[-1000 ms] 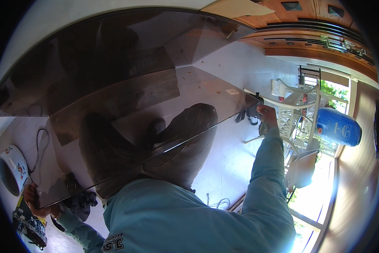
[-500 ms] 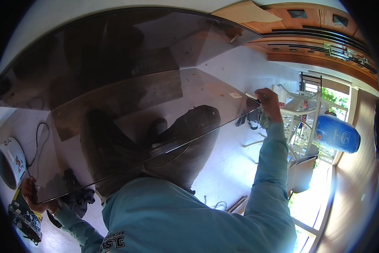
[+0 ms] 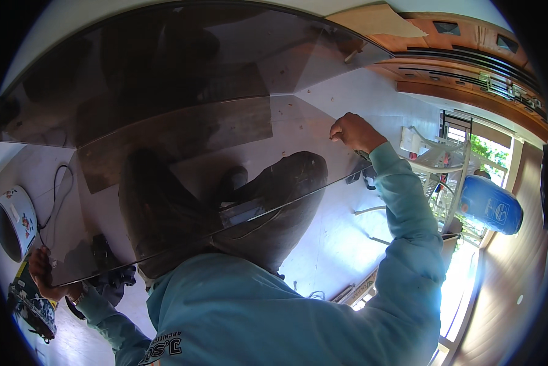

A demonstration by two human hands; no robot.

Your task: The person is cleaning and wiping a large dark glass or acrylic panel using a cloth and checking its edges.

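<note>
Gripping the tinted sheet point(image 3: 182, 122), left hand point(image 3: 42, 274); right hand point(image 3: 354, 131) seemingly clenched.

Home interior under renovation; pale floor point(image 3: 347, 238), wooden ceiling trim point(image 3: 469, 79), plastic chairs point(image 3: 432, 177), blue water jug point(image 3: 490, 204)

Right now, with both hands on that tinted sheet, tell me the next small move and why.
Probably shift the right hand down onto the near edge: it rests on the face of the tinted sheet, while the left hand alone grips a corner, so the wide panel looks unevenly supported.

both arms spread wide, fingers point(image 3: 341, 129) curled
</note>
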